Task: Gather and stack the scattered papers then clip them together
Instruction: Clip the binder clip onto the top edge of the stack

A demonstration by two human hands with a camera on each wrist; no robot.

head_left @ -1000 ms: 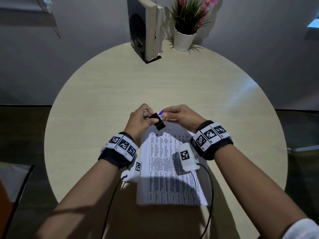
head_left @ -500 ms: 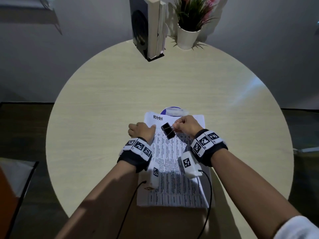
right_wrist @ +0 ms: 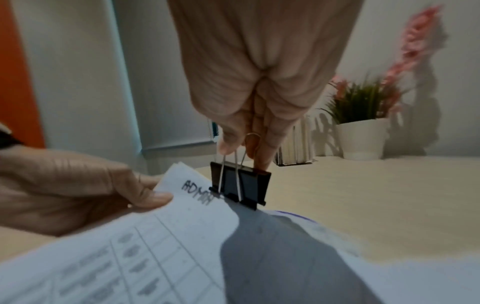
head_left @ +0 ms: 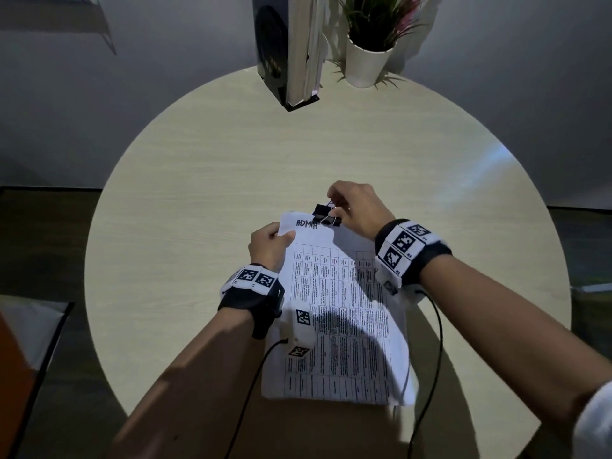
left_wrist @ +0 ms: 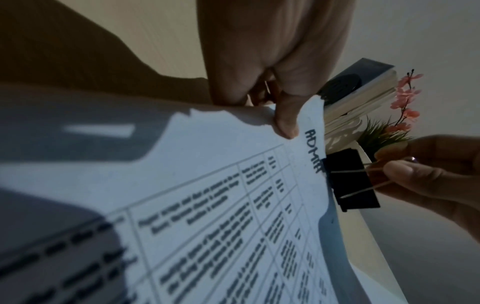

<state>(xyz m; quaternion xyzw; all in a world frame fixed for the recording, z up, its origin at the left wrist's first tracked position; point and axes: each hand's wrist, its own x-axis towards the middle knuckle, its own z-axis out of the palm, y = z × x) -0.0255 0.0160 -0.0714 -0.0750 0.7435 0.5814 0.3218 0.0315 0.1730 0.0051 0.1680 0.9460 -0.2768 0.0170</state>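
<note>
A stack of printed papers (head_left: 334,313) with a table and the word "ADMIN" at the top lies on the round table (head_left: 198,180). My left hand (head_left: 270,243) pinches its top left corner and lifts that end, thumb on top (left_wrist: 285,123). My right hand (head_left: 351,207) pinches the wire handles of a black binder clip (head_left: 326,215), which sits at the top edge of the stack (right_wrist: 182,236) beside the "ADMIN" word. The clip (right_wrist: 240,185) (left_wrist: 350,181) has its mouth on the paper edge.
At the far edge of the table stand upright books in a black holder (head_left: 288,48) and a white pot with a pink-flowered plant (head_left: 369,61). A purple-rimmed round thing (right_wrist: 293,216) peeks out under the papers' top edge. Cables trail from both wrists.
My right hand has carried the clip from above the page to the papers' top edge. My left hand now lifts the top left corner off the table.
</note>
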